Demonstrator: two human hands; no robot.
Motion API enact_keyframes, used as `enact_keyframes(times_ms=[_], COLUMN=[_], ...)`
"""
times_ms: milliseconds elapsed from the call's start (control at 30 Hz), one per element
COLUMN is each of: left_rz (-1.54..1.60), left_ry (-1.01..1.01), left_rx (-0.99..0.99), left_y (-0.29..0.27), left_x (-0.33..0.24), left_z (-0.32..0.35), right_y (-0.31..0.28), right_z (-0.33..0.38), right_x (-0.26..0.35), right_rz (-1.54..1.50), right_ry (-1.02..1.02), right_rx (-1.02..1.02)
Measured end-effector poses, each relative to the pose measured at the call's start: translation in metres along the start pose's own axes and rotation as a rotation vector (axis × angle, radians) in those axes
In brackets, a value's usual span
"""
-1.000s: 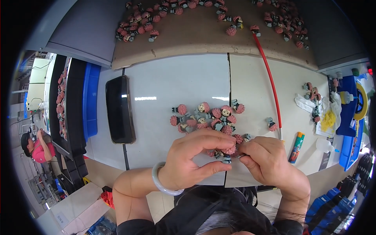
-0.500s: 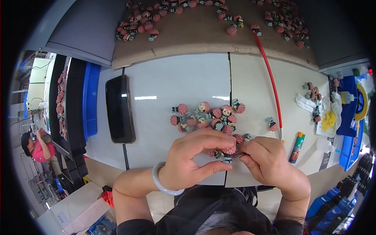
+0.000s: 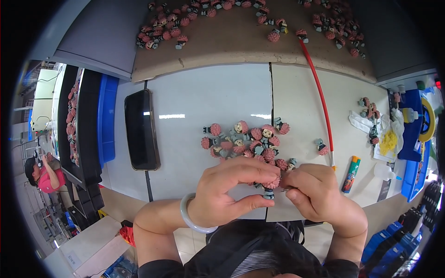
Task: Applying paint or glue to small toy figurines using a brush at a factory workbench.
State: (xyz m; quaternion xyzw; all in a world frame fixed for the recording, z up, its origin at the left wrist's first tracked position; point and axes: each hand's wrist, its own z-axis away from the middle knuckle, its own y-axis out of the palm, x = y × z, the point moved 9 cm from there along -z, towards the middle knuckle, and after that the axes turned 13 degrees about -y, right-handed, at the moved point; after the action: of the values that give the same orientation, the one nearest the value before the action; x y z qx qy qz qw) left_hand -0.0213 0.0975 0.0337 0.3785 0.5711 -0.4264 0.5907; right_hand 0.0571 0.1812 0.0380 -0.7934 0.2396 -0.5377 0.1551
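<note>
Pinches a little figure point(image 3: 270, 183) in the left hand point(image 3: 221, 189), with fingertips by the pink, bumpy head and thumb down by the grey feet. Holds the little figure near the front edge of the white table point(image 3: 204, 95), close to a heap of figures point(image 3: 257, 135) with the same pink heads. Leaves a round gap between fingers and thumb, back toward the palm. Wears a pale bracelet point(image 3: 184, 211) on the left wrist.

Curls up the right hand point(image 3: 315, 189) just beside the little figure, pinching something tiny and grey point(image 3: 285, 189) between thumb and bent finger. Cannot tell what: too small and too hidden.

Has a lone figure point(image 3: 322, 147) just past the right hand, next to a long red stick point(image 3: 319, 90). Further right, has a small tube point(image 3: 351, 174) with an orange top, and a see-through bottle point(image 3: 383, 172) with a blue tip. Has a black phone point(image 3: 142, 129) lying flat on the left side, near a blue bin point(image 3: 108, 118).

At the back, has a brown board point(image 3: 222, 52) with lots more figures point(image 3: 162, 28) on top. Far off to the left, shows a person in a pink top point(image 3: 49, 180).
</note>
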Motion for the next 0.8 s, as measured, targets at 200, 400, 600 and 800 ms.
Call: enact_keyframes(times_ms=[200, 400, 600, 800], left_rz=[0.045, 0.046, 0.033, -0.034], left_ry=[-0.049, -0.038, -0.064, 0.018], left_rx=[-0.047, -0.036, -0.052, -0.072], left_y=[-0.004, -0.004, -0.004, -0.005], left_x=[0.001, 0.002, 0.002, 0.000], left_z=[0.001, 0.002, 0.002, 0.002], right_y=[-0.012, -0.010, -0.008, -0.005], right_z=[-0.006, -0.007, -0.008, -0.006], right_x=[0.019, 0.019, 0.018, 0.014], right_rz=[0.322, 0.342, 0.328, 0.263], right_ry=[-0.197, -0.193, -0.188, -0.110], right_rx=[-0.072, -0.057, -0.039, 0.013])
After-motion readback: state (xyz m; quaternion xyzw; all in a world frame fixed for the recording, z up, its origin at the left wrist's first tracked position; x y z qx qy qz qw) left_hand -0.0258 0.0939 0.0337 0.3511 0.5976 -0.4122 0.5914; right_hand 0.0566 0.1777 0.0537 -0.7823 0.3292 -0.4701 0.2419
